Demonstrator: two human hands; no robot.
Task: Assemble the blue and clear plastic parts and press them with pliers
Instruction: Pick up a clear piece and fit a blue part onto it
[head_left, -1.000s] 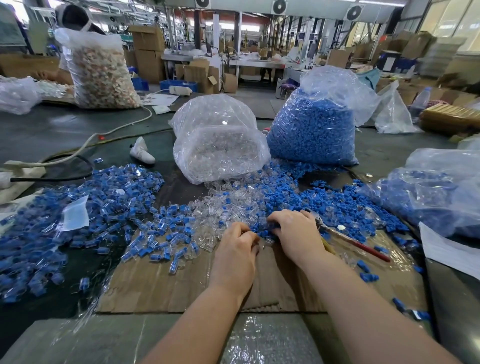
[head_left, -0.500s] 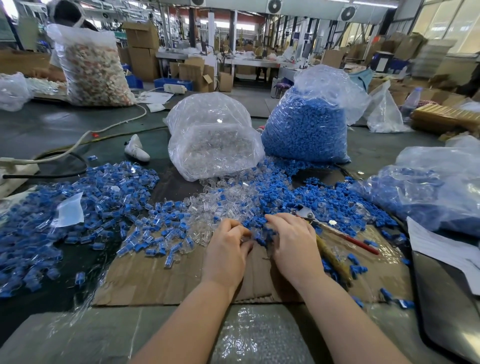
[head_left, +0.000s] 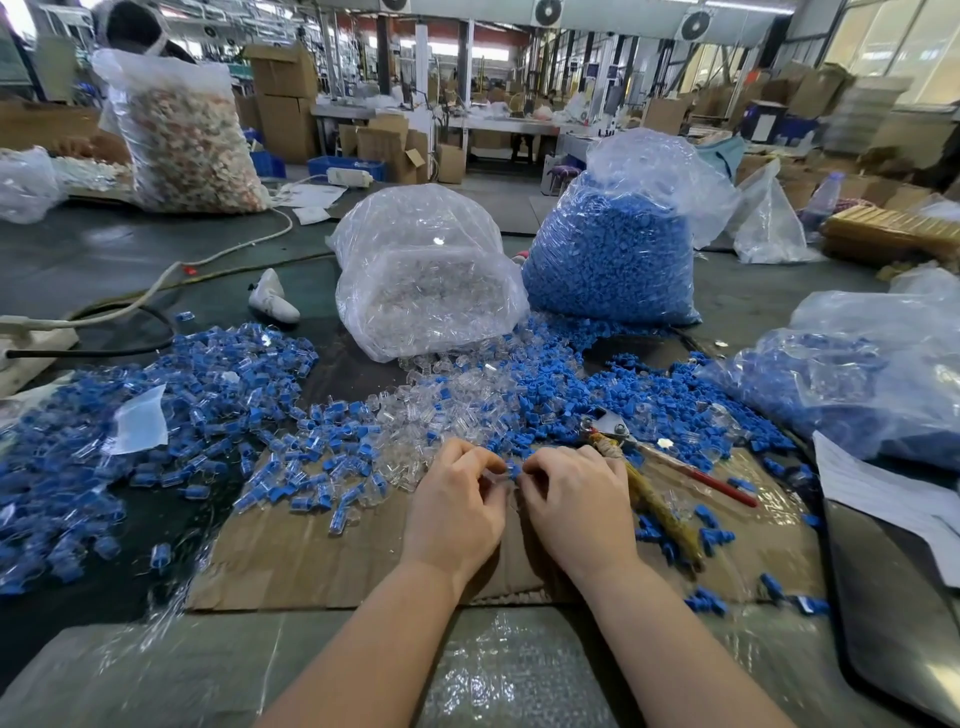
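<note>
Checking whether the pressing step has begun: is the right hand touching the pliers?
Apart. In the head view the pliers lie on the cardboard just beside the right hand, a sliver of cardboard between; both hands pinch a blue part.

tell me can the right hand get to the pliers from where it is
Probably yes: the pliers lie uncovered on the cardboard just beside the right hand, though it now pinches a blue part.
</note>
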